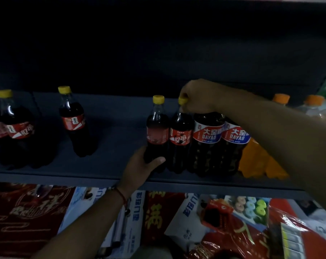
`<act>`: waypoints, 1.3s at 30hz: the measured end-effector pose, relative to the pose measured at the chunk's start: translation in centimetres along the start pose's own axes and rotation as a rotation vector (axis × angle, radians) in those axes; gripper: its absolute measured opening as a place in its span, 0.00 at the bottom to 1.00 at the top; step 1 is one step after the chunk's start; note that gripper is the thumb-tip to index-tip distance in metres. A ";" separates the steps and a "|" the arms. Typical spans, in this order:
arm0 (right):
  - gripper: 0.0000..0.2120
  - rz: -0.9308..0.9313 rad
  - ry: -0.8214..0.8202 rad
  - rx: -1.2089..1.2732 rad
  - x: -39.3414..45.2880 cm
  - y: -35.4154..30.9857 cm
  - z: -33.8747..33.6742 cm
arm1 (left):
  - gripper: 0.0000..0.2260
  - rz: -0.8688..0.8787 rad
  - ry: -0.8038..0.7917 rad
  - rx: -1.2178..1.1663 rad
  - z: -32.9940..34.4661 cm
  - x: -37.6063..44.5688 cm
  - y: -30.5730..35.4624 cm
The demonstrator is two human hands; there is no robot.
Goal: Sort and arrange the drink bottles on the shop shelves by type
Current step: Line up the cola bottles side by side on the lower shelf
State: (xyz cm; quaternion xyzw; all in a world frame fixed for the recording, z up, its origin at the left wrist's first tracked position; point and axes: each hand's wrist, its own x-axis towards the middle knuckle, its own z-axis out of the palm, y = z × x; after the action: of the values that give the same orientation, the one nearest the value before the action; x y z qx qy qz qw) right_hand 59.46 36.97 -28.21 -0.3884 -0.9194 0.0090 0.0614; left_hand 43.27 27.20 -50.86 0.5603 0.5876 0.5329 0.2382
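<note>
On the dark shelf (109, 171) stand several cola bottles with yellow caps and red labels. My left hand (141, 166) grips the base of one cola bottle (157, 128) near the shelf's front. Right beside it stands a second cola bottle (181, 135), and my right hand (197, 94) pinches its yellow cap from above. Touching that bottle on the right are two dark Dayao bottles (208, 139) with red and blue labels. Two more cola bottles stand apart at the left, one (74, 120) in the middle and one (18, 126) near the edge.
Orange packaging (257, 161) and two clear bottles with orange caps (281, 99) sit at the shelf's right end. Below the shelf lie red gift boxes (23, 214), white and blue cartons (134, 217) and a red plastic bag (233, 232). The shelf's back is dark.
</note>
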 end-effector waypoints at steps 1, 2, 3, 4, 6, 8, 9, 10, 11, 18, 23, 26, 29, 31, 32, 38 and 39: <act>0.13 -0.001 0.000 0.006 0.0 0.1 0.0 | 0.19 0.013 -0.021 0.012 0.0 0.1 0.1; 0.13 -0.003 0.004 0.015 -0.1 0.1 0.0 | 0.19 0.019 -0.042 0.022 -0.1 0.1 -0.1; 0.12 -0.004 0.008 0.023 -0.2 0.2 0.1 | 0.20 0.016 -0.055 0.046 -0.2 0.2 -0.4; 0.12 -0.006 0.014 0.029 -0.2 0.3 0.2 | 0.21 0.004 -0.054 0.060 -0.2 0.2 -0.9; 0.12 -0.006 0.026 0.054 -0.3 0.5 0.5 | 0.21 -0.035 -0.004 0.086 -0.1 0.0 -1.3; 0.12 -0.013 0.050 0.066 -0.4 0.5 0.9 | 0.21 -0.042 0.060 0.099 0.2 -0.3 -1.1; 0.12 -0.011 0.062 0.064 -0.4 0.5 1.1 | 0.22 -0.045 0.084 0.093 0.4 -0.4 -0.9; 0.12 -0.005 0.074 0.061 -0.5 0.5 1.4 | 0.22 -0.039 0.093 0.089 0.6 -0.6 -0.8; 0.12 0.003 0.083 0.056 -0.5 0.5 1.5 | 0.22 -0.028 0.081 0.082 0.7 -0.7 -0.6; 0.21 -0.039 0.545 -0.134 -2.1 -2.5 3.7 | 0.20 -0.113 0.269 0.015 -3.0 -2.3 1.1; 0.23 -0.334 0.325 0.487 -0.7 -10.6 7.5 | 0.13 -0.117 0.829 -0.067 -15.0 -4.1 0.3; 0.28 -0.286 0.120 0.731 2.6 -15.2 8.9 | 0.16 -0.173 0.971 -0.022 -22.4 -5.2 -1.4; 0.35 -0.186 0.059 0.880 7.3 -19.1 9.6 | 0.31 -0.293 0.923 0.028 -27.0 -5.6 -6.1; 0.38 -0.147 0.060 0.938 10.2 -21.6 9.6 | 0.31 -0.328 0.858 0.015 -27.2 -5.4 -6.6; 0.39 -0.149 0.062 0.974 11.5 -22.8 9.6 | 0.30 -0.325 0.824 0.036 -27.0 -5.3 -6.6; 0.19 -0.157 0.123 1.017 15.6 -25.5 10.3 | 0.29 -0.277 0.752 0.450 -27.4 -4.5 -10.5; 0.16 -0.147 0.177 0.954 15.4 -25.3 10.4 | 0.27 -0.248 0.746 0.464 -27.3 -4.5 -10.9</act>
State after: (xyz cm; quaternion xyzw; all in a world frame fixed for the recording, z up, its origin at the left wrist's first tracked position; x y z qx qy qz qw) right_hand 29.53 30.67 -35.23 -0.2504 -0.8290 0.3916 0.3110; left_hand 16.04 15.39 -53.37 0.2943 0.7997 0.5199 -0.0596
